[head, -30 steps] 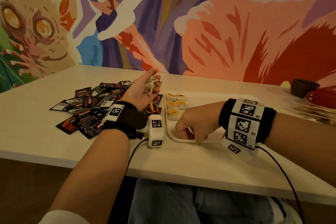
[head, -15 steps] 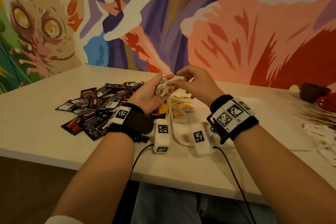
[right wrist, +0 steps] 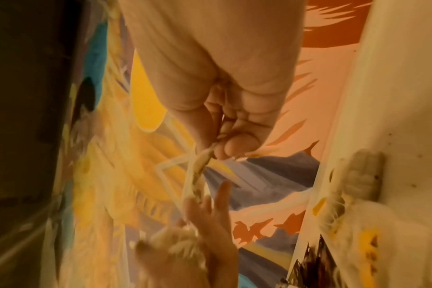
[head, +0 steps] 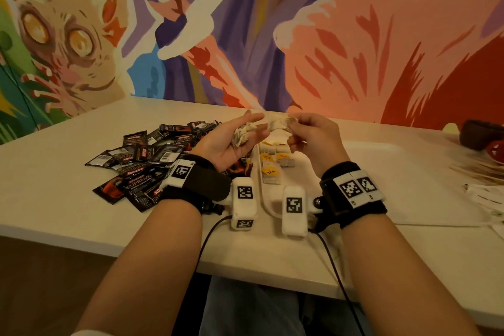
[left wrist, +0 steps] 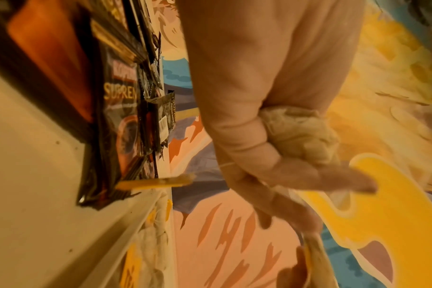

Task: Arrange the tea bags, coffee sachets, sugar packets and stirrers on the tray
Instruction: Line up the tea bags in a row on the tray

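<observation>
My left hand is raised palm-up above the table and cradles a bunch of pale tea bags, thumb and ring finger curled round them. My right hand pinches one tea bag between thumb and forefinger, just right of the bunch. Below them the white tray holds several tea bags with yellow tags along its left side. A heap of black coffee sachets lies on the table left of the tray.
A dark brown cup and a red object stand at the far right. Pale stirrers and white packets lie right of the tray. The painted wall rises behind the table.
My right hand rose from the tray's front left corner to the bunch in my left hand and took hold of one tea bag, then drew it slightly to the right.
</observation>
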The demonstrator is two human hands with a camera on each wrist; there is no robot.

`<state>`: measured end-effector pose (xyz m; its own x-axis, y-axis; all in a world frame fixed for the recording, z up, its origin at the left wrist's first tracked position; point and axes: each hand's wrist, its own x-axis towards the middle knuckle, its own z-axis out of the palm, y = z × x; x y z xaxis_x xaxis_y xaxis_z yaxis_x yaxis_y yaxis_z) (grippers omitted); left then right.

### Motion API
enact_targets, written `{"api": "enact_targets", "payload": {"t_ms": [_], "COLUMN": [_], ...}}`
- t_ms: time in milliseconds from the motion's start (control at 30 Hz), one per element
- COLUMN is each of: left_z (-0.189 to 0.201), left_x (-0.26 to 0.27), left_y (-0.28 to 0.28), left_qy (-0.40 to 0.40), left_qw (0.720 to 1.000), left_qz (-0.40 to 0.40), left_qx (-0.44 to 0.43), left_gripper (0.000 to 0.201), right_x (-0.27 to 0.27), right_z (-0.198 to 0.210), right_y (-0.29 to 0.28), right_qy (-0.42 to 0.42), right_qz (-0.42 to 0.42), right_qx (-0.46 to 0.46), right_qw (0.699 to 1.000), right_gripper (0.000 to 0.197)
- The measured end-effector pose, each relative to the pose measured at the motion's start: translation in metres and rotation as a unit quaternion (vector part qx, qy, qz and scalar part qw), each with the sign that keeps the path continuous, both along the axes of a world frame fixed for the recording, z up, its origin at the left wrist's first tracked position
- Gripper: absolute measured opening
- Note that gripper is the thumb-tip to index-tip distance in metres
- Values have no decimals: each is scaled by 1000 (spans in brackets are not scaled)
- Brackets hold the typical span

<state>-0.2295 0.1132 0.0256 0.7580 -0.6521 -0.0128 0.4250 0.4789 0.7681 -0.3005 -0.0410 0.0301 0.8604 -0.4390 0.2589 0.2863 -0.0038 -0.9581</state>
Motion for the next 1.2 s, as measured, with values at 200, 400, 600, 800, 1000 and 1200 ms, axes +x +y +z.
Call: {"api": "enact_targets", "payload": {"t_ms": [200,400,600,800,1000,1200], "left_z": [0,0,3,2,1,-1], "left_x": [7,5,3,13,3,-12], "left_y": [1,-4,-5,5,1,-5], "left_qy": [-12,-5,-5,22,-30,-49], "left_qw": [997,994,978,943,996,989], "left_qz": [78,86,154,188,70,-81], "left_qx": [-13,-63,-140,-272,-38,113], "left_gripper": [14,21,6,8,15,19], "right_x": [-8,-12,-13,-10,-7,-3], "right_z": [-1,0,-1,-4,-5,4], "right_y": [-12,-5,-11,-21,-19,-3], "right_qy": [42,78,67,56,-22,-76], "right_qz": [9,159,205,182,163,165], "right_qx": [-86,-52,-6,62,2,-79], "right_qw": [995,983,976,980,986,980], "right_gripper": [11,22,41,47,41,38]}}
